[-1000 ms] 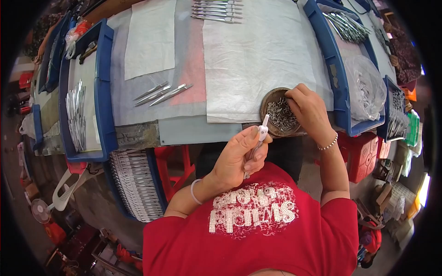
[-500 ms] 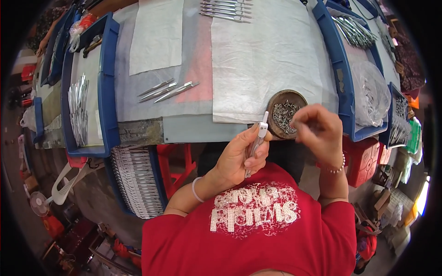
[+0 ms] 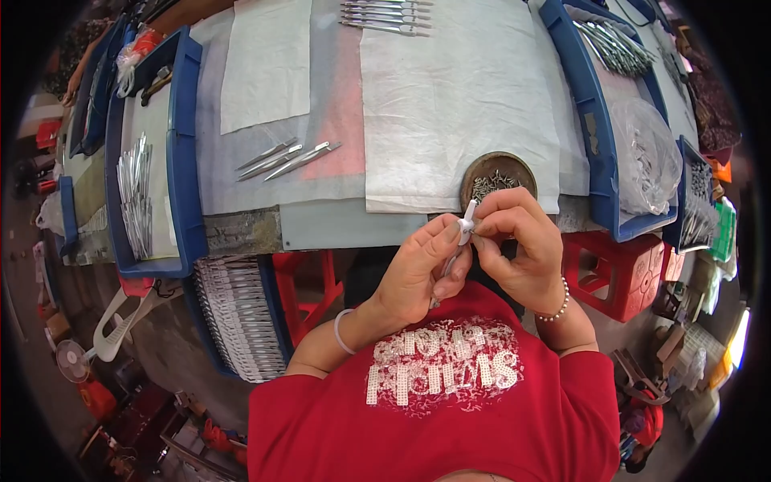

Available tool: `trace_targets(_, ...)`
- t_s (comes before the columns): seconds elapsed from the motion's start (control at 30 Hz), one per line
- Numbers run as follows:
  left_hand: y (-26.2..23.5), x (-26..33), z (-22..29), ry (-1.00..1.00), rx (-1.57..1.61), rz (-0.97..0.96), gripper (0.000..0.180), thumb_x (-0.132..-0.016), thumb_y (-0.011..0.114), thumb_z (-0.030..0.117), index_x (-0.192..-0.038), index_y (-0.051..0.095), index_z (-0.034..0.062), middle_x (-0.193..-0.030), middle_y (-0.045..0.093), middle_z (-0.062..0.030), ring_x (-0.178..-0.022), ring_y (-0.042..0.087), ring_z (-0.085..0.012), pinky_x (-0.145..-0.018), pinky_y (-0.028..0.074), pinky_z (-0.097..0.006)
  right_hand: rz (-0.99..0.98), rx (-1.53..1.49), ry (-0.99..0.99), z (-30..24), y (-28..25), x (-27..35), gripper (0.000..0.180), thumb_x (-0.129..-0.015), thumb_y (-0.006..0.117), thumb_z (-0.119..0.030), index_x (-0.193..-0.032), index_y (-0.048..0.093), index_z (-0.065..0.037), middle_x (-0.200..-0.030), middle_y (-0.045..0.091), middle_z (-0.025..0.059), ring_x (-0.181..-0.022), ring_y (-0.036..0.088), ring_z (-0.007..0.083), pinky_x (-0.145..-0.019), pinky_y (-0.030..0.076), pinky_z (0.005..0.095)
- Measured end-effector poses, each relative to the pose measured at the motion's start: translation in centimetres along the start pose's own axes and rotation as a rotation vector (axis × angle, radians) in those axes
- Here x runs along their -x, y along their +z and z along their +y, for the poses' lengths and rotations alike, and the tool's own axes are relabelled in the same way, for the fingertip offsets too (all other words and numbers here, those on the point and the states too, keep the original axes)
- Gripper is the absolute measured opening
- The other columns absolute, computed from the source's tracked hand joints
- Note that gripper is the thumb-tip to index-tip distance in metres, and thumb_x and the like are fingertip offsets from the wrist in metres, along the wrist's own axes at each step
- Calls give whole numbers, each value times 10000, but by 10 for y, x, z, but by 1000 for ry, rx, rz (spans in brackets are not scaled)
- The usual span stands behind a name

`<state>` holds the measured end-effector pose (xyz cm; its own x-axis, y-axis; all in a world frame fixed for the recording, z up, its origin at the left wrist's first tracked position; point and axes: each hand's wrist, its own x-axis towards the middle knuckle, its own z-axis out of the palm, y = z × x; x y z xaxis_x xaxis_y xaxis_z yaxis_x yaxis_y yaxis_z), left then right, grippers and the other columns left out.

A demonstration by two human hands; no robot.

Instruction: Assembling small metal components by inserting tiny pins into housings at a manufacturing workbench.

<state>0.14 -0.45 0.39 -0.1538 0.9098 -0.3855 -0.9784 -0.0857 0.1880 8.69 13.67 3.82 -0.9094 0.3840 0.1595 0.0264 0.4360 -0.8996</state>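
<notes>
The bench (image 3: 243, 234) has a worn front edge with a grey panel (image 3: 353, 228) along part of it. Pale sheets cover the top: a wide white sheet (image 3: 450, 112), with a smaller sheet (image 3: 265, 64) to its left and a red patch (image 3: 341, 132) between. A round bowl (image 3: 498, 163) sits at the wide sheet's near edge. A few metal pieces (image 3: 281, 163) lie left of that sheet; a row of tools (image 3: 385, 17) lies farther back. A left tray (image 3: 183, 161) and right tray (image 3: 580, 104), both blue, flank the sheets.

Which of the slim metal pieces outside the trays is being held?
The metal piece gripped in the left hand, its pale end sticking out beside the right hand. The loose cluster and upper row lie untouched.
</notes>
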Motion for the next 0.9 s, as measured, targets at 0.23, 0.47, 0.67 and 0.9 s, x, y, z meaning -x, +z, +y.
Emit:
trace_targets(0.23,3,1,1,36,-256,-7,180,-987,492,263,-954,508,86,-642,490,5,-450,350,-32,-395,275,-165,-159,-417,293,0,-6,7,171,-776,575,116,-882,510,-1,-1047,529,100,-924,537,109,-760,479,234)
trace_targets(0.47,2,-1,1,3,-161,-29,170,-988,493,253,-943,515,91,-633,487,8,-455,353,-31,-390,276,-162,-49,-244,195,0,0,16,165,-787,606,102,-900,527,12,-1057,540,115,-910,570,121,-757,507,232)
trace_targets(0.67,3,-3,-1,16,-137,-21,177,-986,496,263,-953,517,90,-627,494,6,-440,347,-36,-386,276,-167,88,-67,18,3,5,14,187,-735,678,82,-873,587,-6,-975,619,98,-740,619,105,-621,525,222)
trace_targets(0.9,2,-6,-1,5,-116,-16,198,-989,488,277,-958,514,83,-645,505,6,-440,351,-38,-390,280,-170,108,95,-68,4,5,12,196,-734,690,83,-887,599,1,-955,628,101,-720,621,112,-609,521,225)
